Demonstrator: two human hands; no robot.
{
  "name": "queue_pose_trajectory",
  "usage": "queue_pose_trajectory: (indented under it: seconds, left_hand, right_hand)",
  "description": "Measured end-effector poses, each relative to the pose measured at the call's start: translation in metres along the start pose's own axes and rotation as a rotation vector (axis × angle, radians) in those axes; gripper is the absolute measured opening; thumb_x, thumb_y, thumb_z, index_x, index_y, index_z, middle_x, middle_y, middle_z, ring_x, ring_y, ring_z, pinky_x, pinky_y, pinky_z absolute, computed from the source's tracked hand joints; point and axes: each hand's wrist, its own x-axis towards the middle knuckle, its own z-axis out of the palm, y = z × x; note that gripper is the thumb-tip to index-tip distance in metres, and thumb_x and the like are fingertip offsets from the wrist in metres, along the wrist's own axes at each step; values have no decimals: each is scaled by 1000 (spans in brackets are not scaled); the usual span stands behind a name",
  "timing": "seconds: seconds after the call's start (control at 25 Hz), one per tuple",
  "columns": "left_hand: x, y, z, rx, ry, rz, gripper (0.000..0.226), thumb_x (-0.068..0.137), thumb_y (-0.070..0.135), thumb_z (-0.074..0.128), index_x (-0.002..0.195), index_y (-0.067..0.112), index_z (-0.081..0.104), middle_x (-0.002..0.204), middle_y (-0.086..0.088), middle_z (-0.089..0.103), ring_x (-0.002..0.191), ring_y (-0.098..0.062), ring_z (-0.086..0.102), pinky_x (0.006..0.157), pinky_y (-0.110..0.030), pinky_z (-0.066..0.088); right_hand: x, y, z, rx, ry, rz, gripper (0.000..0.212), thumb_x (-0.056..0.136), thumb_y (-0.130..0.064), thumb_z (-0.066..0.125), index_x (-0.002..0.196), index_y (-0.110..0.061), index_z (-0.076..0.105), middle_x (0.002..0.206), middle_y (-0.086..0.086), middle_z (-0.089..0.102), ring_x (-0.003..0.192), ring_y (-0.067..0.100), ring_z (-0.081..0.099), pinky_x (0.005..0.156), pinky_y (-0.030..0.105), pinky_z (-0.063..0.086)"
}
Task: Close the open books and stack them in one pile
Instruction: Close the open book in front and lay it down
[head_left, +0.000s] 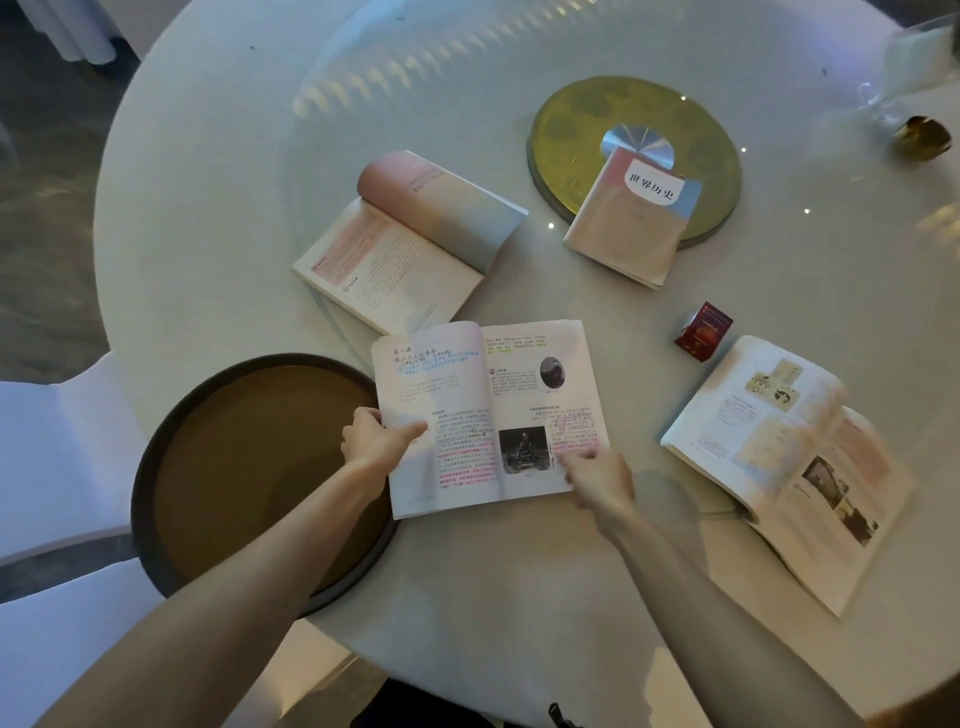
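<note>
An open book with highlighted text lies on the white round table in front of me. My left hand grips its left page edge, thumb on top. My right hand rests on the lower corner of its right page. A second open book lies behind it to the left. A third open book lies at the right. A closed book with a pink and blue cover rests partly on a gold disc.
A round brown tray with a dark rim sits at the table's left edge, under the near book's corner. A small red box stands between the books. Clear plastic wrap and a brass object sit far right. White chair covers are at left.
</note>
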Motion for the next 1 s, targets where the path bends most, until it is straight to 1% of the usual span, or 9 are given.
queue_pose_trajectory:
  seconds: [0.08, 0.2, 0.28, 0.36, 0.44, 0.6, 0.76, 0.88, 1.0]
  left_hand:
    - [-2, 3, 2, -23, -1, -5, 59, 74, 32, 86, 112, 9, 47, 109, -1, 58, 99, -18, 60, 79, -35, 52]
    - [-4, 6, 2, -117, -56, 13, 47, 76, 23, 86, 112, 2, 64, 109, -4, 72, 95, -18, 70, 78, -34, 56]
    - [-13, 14, 4, -180, -72, 90, 30, 81, 14, 81, 108, 7, 71, 105, -1, 75, 92, -16, 73, 79, -34, 59]
    - [-27, 32, 8, -237, -116, 177, 26, 83, 9, 79, 107, 12, 72, 98, 3, 76, 87, -13, 75, 75, -29, 61]
    - [-40, 51, 17, -257, -210, 257, 25, 84, 8, 77, 107, 15, 73, 95, 4, 77, 84, -12, 76, 68, -24, 61]
    - [-57, 78, 57, -125, -389, 333, 24, 90, 20, 71, 114, 14, 72, 106, -5, 77, 90, -22, 75, 77, -36, 63]
    - [-75, 75, 91, 123, -538, 395, 41, 95, 42, 61, 125, 14, 69, 115, 2, 71, 90, -4, 64, 69, -13, 50]
    - [-65, 54, 96, 243, -294, 385, 50, 91, 44, 62, 131, 13, 62, 124, -7, 64, 104, -16, 63, 87, -34, 56]
    - [-50, 34, 90, 450, -70, 352, 59, 86, 33, 66, 138, 10, 51, 134, -14, 50, 126, -30, 47, 104, -42, 43]
  right_hand:
    - [25, 3, -10, -184, 199, -31, 28, 83, -39, 72, 93, -14, 64, 105, 12, 70, 98, 33, 65, 85, 45, 57]
    - [47, 11, -13, -244, 195, 41, 61, 79, -43, 78, 122, -6, 56, 128, 20, 60, 117, 40, 60, 96, 52, 55]
    - [48, 11, -13, -182, 164, 45, 56, 78, -39, 79, 116, -6, 55, 122, 18, 67, 111, 40, 66, 91, 52, 58]
    - [44, 12, -15, -90, 86, 38, 29, 80, -29, 79, 92, -9, 62, 108, 15, 75, 96, 34, 72, 82, 47, 60]
    - [36, 14, -15, -69, 35, 39, 21, 81, -22, 80, 77, -12, 62, 99, 11, 76, 87, 28, 70, 72, 38, 55]
    - [22, 21, -11, 69, -29, 32, 24, 81, -16, 78, 73, -13, 56, 96, 19, 76, 87, 33, 75, 74, 52, 64]
    - [12, 31, -11, 299, -136, 71, 7, 93, -6, 67, 91, -1, 64, 96, 21, 77, 84, 36, 77, 70, 50, 66]
    - [9, 37, -17, 366, -90, 73, 20, 98, -9, 55, 84, -5, 68, 84, 11, 73, 73, 24, 68, 62, 37, 60]
    - [12, 42, -18, 360, -39, 13, 17, 99, -18, 57, 96, -9, 71, 93, 8, 70, 77, 17, 65, 63, 34, 58]
